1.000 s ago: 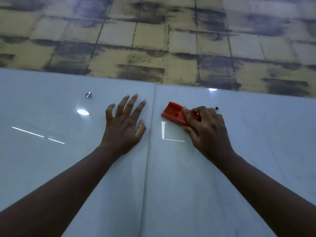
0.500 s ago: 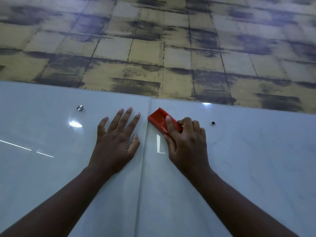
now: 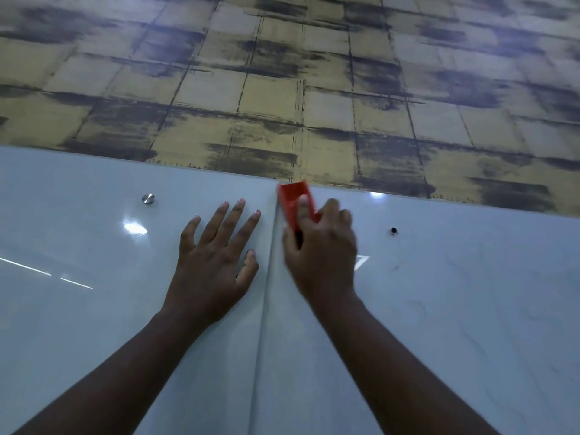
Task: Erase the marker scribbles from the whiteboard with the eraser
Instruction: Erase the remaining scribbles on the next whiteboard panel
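Wiping stroke was under way. Right hand (image 3: 320,246) gripped the red eraser (image 3: 295,200), fingers curled over its top and thumb along its near side; the hand was motion-blurred, so the exact finger placement could not be told. Eraser sat pressed to the whiteboard (image 3: 455,356), its far end at the board's top edge, just right of the vertical seam (image 3: 266,293) between the two panels.

Left hand (image 3: 216,262) lay flat on the left panel, fingers straight and spread, holding nothing; it read as a brace. It sat just left of the seam, near the right hand but apart from it.

Marks: faint thin scribbles showed on the right panel, right of and below the right hand, scattered toward the frame edge. Too pale to trace fully. Nothing legible as marker under the eraser itself. Bright streaks and spots on both panels looked like light reflections, not ink.

Also noted: a round metal standoff (image 3: 148,198) near the left panel's top, a small dark hole (image 3: 393,230) on the right panel, and patterned yellow-and-grey wall (image 3: 282,89) above the board.

Judgement: erasing was mid-task, with the top corner by the seam being worked and the fainter marks to the right not yet cleared. Next move would call for carrying the eraser rightward and down across those scribbles, keeping it flat with steady pressure, overlapping passes. Left hand could stay braced where it was.
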`<act>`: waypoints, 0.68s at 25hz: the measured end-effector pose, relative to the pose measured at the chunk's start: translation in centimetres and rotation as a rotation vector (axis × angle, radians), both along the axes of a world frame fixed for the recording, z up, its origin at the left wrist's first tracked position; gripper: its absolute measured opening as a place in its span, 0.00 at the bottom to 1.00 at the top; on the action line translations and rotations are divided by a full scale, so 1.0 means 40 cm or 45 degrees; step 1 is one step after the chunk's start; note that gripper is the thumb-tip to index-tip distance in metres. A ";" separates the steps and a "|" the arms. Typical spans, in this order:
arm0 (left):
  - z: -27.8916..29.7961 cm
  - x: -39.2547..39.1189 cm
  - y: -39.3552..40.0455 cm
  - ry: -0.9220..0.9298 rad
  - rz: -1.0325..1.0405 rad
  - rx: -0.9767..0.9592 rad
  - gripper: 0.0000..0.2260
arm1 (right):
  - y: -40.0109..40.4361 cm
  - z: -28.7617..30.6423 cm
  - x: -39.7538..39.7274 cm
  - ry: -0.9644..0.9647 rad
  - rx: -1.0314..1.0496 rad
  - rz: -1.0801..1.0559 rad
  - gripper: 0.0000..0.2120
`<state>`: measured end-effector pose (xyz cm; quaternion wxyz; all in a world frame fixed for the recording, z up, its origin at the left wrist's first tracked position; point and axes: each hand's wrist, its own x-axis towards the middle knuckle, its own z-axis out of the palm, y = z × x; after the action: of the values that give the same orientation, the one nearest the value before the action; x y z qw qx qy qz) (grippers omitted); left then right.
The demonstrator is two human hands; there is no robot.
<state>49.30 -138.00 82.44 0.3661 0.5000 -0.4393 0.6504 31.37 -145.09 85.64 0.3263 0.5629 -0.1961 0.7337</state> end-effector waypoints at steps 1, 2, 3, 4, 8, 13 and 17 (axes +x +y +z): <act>0.000 0.003 -0.001 -0.010 0.008 -0.003 0.30 | 0.007 -0.024 0.011 0.083 -0.046 0.053 0.31; -0.001 0.005 -0.001 -0.023 0.010 -0.002 0.30 | 0.004 -0.039 0.006 0.148 -0.065 0.098 0.32; -0.003 0.006 -0.002 -0.028 0.004 -0.005 0.30 | -0.006 -0.046 -0.012 0.194 -0.075 0.111 0.33; -0.005 0.003 -0.004 -0.016 -0.009 -0.017 0.30 | -0.020 -0.046 -0.037 0.214 -0.082 0.077 0.34; -0.022 -0.090 -0.047 0.140 -0.119 -0.125 0.31 | -0.080 -0.008 -0.168 -0.009 0.065 -0.130 0.33; -0.047 -0.125 -0.077 -0.096 -0.063 -0.128 0.29 | -0.099 -0.031 -0.209 -0.226 0.217 -0.115 0.32; -0.049 -0.126 -0.085 -0.091 0.002 -0.101 0.28 | -0.099 -0.150 -0.196 0.024 0.121 -0.014 0.34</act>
<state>44.25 -141.40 80.48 0.3692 0.4618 -0.4257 0.6850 23.53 -149.05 79.62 0.3050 0.5834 -0.2305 0.7165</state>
